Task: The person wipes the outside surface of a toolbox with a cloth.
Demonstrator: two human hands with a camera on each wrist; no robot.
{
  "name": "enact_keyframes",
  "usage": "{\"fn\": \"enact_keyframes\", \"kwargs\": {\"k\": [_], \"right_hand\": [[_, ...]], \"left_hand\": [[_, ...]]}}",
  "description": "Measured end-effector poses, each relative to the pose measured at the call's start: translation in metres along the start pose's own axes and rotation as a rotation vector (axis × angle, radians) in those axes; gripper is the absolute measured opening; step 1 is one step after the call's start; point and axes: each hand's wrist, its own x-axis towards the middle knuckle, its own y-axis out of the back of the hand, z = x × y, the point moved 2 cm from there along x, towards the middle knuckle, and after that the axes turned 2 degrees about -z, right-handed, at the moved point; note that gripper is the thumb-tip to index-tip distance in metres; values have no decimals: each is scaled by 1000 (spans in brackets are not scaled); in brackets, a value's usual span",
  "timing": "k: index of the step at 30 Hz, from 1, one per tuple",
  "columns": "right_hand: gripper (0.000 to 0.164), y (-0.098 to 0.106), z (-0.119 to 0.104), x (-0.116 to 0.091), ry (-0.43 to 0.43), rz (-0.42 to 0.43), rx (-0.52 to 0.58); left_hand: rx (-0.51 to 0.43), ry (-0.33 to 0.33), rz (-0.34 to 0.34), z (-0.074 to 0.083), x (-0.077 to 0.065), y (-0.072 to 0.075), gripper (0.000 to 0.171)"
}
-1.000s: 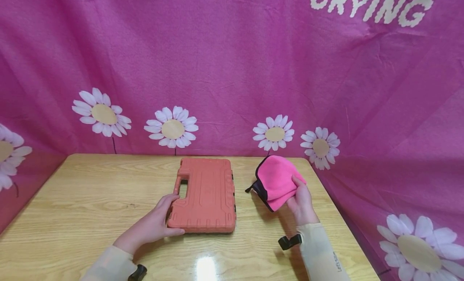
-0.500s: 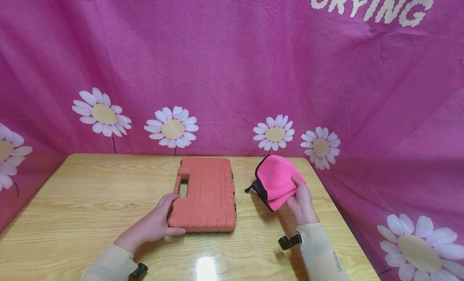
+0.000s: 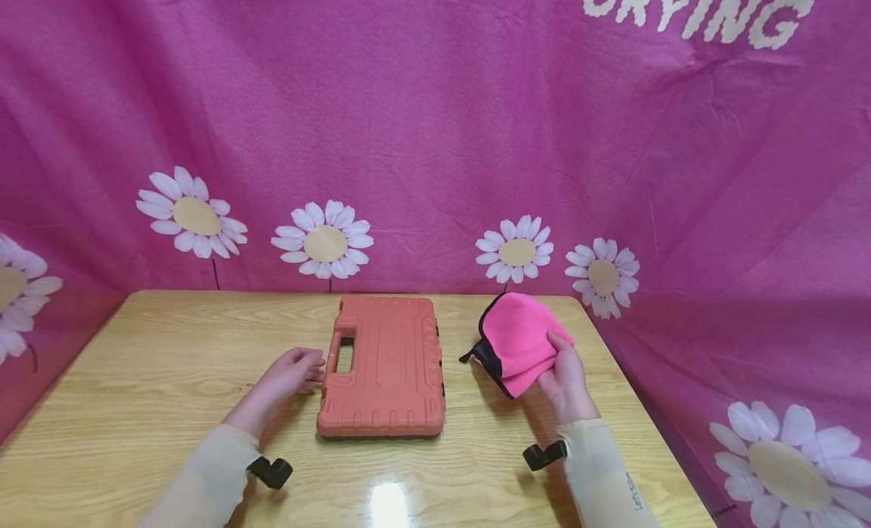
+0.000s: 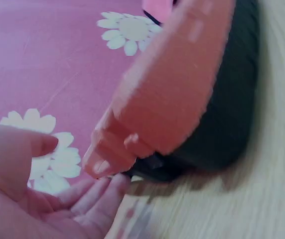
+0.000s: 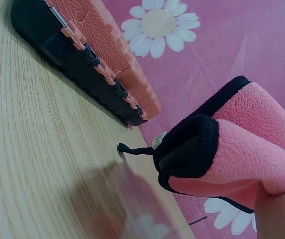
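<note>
A closed orange tool case (image 3: 391, 369) with a black lower half lies on the wooden table, its handle side facing left. My left hand (image 3: 289, 380) is beside that handle side, fingers loosely extended and holding nothing. In the left wrist view the fingertips (image 4: 113, 186) are right by the case's handle; whether they touch it I cannot tell. My right hand (image 3: 568, 377) grips a folded pink cloth (image 3: 520, 335) with black edging, raised above the table to the right of the case. A black hanging loop (image 5: 135, 150) dangles from the cloth's corner in the right wrist view.
The wooden table (image 3: 190, 361) ends at the back against a magenta flowered curtain (image 3: 422, 135), which also hangs along both sides. Each forearm wears a black wrist mount (image 3: 544, 455). The hinged side of the case faces the cloth.
My left hand has let go of the case's near left corner and moved slightly away, up beside the handle. The case and the right hand with the cloth stay essentially still.
</note>
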Motion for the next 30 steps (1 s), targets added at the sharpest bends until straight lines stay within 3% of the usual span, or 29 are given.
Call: {"fn": "enact_keyframes", "kwargs": {"k": [4,12,21,30], "right_hand": [[18,0,1,-1,14,-26,-15],[20,3,3,4,-6,12,-11],[21,3,5,4,-18,3,-24],[19,-1,5,1,1,0,-72]], "left_hand": [[-27,43,0,3,9,-5,53],[-36,89,3,5,21,-20,50],[-116,69,-26,-7,35,-26,61],[-112,28,-55,-14,40,-23,52]]}}
